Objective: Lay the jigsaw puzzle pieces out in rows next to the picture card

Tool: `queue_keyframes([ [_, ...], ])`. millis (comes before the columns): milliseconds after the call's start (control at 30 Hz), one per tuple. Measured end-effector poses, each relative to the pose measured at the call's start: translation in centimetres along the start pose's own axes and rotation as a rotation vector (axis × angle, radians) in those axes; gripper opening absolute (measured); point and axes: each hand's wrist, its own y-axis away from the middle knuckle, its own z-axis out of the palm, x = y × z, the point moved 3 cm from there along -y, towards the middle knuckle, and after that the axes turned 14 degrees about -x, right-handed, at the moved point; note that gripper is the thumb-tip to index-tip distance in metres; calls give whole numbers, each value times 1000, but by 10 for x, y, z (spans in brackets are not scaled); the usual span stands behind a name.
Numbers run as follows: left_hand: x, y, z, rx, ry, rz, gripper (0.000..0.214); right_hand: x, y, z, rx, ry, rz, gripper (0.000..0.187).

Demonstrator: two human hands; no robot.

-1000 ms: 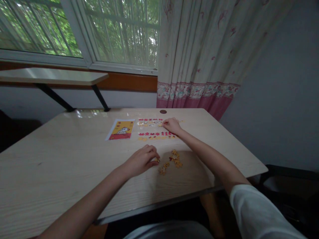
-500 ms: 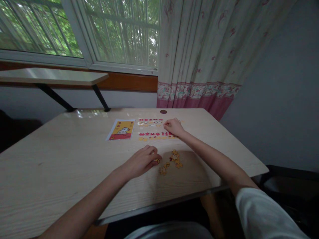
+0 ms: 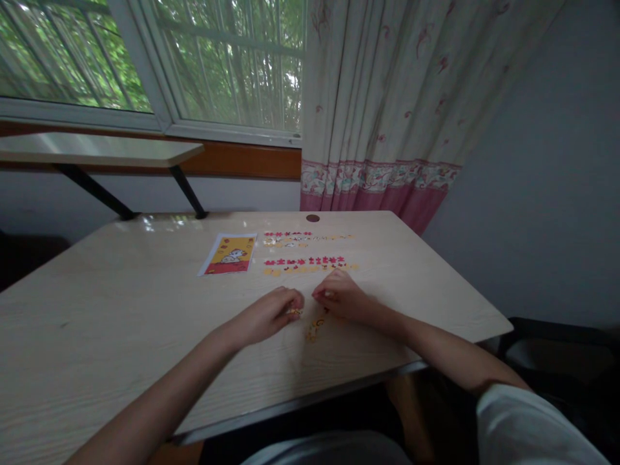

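Note:
My left hand (image 3: pixel 272 314) is closed above the table, with a small yellow jigsaw puzzle piece (image 3: pixel 294 312) showing at its fingertips. Just to its right, my right hand (image 3: pixel 341 295) has its fingers pinched together; whatever they hold, if anything, is hidden. Loose yellow puzzle pieces (image 3: pixel 312 332) lie below and between the hands, and my right hand covers part of that pile. Beyond the hands, more pieces are laid out in rows: red pieces (image 3: pixel 304 261) with yellow ones (image 3: pixel 303 269) nearer me, and another red row (image 3: pixel 288 234) farther back.
A picture sheet (image 3: pixel 230 254) with a white cartoon animal on yellow and red lies left of the rows. A round dark disc (image 3: pixel 312 218) is at the table's (image 3: pixel 121 310) far edge. A raised shelf (image 3: pixel 101 150) on black legs stands at the back left, near the curtain (image 3: pixel 378 116).
My right hand has come back from the far rows to the loose pile near me. My left hand has shifted slightly left, still holding its piece. The view has turned a little.

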Motion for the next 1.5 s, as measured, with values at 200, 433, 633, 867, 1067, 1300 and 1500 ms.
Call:
queue_keyframes([
  [200, -10, -9, 5, 223, 415, -79, 15, -17, 0, 0, 33, 38, -3, 9],
  [433, -15, -12, 5, 367, 787, -146, 27, -18, 0, -6, 126, 100, -15, 12],
  [633, -8, -11, 2, 359, 980, -127, 30, -22, 0, -7, 160, 154, -35, 14],
  [867, -14, -12, 6, 347, 845, -130, 28, -20, 0, -10, 198, 196, -46, 17],
  [1067, 0, -6, -4, 448, 180, -80, 22, -13, 0, -9, 194, 194, -33, 21],
  [1300, 11, 4, -16, 510, -108, 74, 17, -16, -1, -13, 205, 168, -69, 20],
  [1500, 8, 15, -35, 684, -102, 41, 20, -2, 2, -23, 237, 143, -20, 16],
])
